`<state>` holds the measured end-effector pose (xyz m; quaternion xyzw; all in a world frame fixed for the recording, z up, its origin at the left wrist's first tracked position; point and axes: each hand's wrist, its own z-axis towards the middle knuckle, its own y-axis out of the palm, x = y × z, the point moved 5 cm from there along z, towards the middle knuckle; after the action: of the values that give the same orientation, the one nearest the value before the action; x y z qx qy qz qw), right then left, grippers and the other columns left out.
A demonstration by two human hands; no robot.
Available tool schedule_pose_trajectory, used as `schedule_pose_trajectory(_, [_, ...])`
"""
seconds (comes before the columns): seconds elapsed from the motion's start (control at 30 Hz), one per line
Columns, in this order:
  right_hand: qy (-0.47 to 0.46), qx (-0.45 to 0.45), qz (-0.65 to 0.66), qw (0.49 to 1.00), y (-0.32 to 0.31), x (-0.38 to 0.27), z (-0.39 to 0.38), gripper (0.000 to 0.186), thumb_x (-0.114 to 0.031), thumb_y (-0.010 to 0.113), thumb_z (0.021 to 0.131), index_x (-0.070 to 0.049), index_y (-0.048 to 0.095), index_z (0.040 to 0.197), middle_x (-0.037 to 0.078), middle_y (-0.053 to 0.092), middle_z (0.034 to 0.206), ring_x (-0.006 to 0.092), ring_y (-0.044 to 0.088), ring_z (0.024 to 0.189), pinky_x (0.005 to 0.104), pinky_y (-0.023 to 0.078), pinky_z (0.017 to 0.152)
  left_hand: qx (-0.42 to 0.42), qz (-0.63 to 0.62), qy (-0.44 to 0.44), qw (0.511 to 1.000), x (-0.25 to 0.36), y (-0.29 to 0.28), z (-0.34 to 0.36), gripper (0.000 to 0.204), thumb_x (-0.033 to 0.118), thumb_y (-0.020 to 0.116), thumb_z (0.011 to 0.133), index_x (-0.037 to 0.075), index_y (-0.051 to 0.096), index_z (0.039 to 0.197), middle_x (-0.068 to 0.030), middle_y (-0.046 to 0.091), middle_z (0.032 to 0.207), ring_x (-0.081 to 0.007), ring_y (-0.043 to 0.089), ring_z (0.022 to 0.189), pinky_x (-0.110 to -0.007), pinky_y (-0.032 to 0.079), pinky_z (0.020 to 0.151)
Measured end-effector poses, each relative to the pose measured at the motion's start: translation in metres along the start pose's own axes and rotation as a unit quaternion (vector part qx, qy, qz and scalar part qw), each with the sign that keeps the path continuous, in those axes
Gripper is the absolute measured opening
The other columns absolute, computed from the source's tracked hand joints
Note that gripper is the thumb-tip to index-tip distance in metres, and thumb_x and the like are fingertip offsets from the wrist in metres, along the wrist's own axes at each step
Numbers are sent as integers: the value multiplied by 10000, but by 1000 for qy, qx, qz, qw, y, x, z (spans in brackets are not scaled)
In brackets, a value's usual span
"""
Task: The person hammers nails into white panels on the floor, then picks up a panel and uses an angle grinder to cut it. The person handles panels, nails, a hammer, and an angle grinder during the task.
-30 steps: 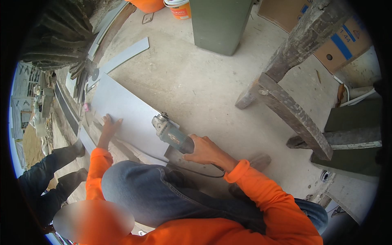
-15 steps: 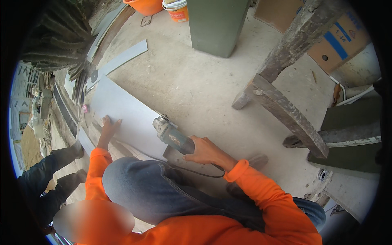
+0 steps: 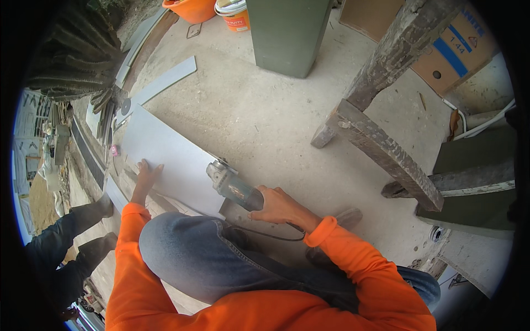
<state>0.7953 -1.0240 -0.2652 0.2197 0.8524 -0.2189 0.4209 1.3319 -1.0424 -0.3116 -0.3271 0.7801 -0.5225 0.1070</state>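
Observation:
My right hand (image 3: 279, 205) grips the rear body of a teal-grey angle grinder (image 3: 237, 190). The grinder's metal head rests at the right edge of a large pale grey tile (image 3: 165, 151), and its disc is mostly hidden by the head and guard. A black cord (image 3: 265, 234) trails from the tool beside my knee. On the tile's left part my left hand (image 3: 146, 175) lies with fingers spread, pressing on the surface and holding nothing. Part of the tile's near end is hidden behind my bent knee.
A tile strip (image 3: 165, 80) with a dark disc (image 3: 126, 106) lies beyond. A green pillar (image 3: 287, 38), orange tub (image 3: 190, 10) and putty bucket (image 3: 234, 15) stand far off. At right are a wooden stand (image 3: 386, 151) and carton (image 3: 452, 49). Another person's legs (image 3: 83, 220) are at left.
The view has shifted slightly, and a blurred shape at the lower left is gone, showing my left sleeve. Both hands and the grinder stay nearly in place on the tile.

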Motion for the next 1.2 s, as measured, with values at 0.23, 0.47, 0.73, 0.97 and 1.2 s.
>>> schedule_pose_trajectory(0.23, [-14, 12, -4, 1000, 2, 4, 1, 905, -366, 828, 768, 123, 511, 1461, 287, 745, 907, 339, 764, 760, 419, 602, 708, 3, 16, -11, 1000, 1, -1, -1, 1219, 629, 731, 895, -77, 104, 1666, -343, 57, 1736, -399, 103, 1640, -417, 181, 1318])
schedule_pose_trajectory(0.47, [-1, -3, 24, 1000, 0, 5, -4, 900, -335, 822, 783, 122, 489, 1482, 274, 745, 887, 304, 754, 701, 398, 593, 651, -3, 6, -10, 1000, 6, -2, -3, 1202, 612, 730, 903, -82, 110, 1664, -345, 64, 1734, -397, 109, 1639, -415, 185, 1317])
schedule_pose_trajectory(0.73, [31, -26, 45, 998, -2, 2, -8, 894, -333, 821, 782, 123, 494, 1478, 273, 746, 893, 301, 754, 698, 407, 600, 677, 7, 6, -1, 1000, 1, -1, 0, 1211, 615, 734, 900, -96, 110, 1657, -364, 64, 1726, -412, 118, 1635, -415, 197, 1313])
schedule_pose_trajectory(0.97, [17, -8, 19, 1000, -1, 5, -8, 910, -361, 827, 772, 127, 504, 1468, 345, 735, 1059, 412, 763, 962, 453, 598, 879, 7, 5, 5, 1000, 0, 0, -1, 1206, 621, 732, 903, -96, 122, 1656, -368, 71, 1723, -417, 129, 1632, -410, 202, 1311])
schedule_pose_trajectory(1.2, [3, -3, 16, 1000, 2, 10, -9, 909, -366, 830, 772, 115, 508, 1473, 362, 711, 1165, 454, 724, 1105, 466, 576, 963, 8, 8, -2, 1000, 2, 0, -3, 1201, 642, 714, 906, -83, 127, 1662, -355, 85, 1727, -415, 161, 1627, -407, 219, 1307])
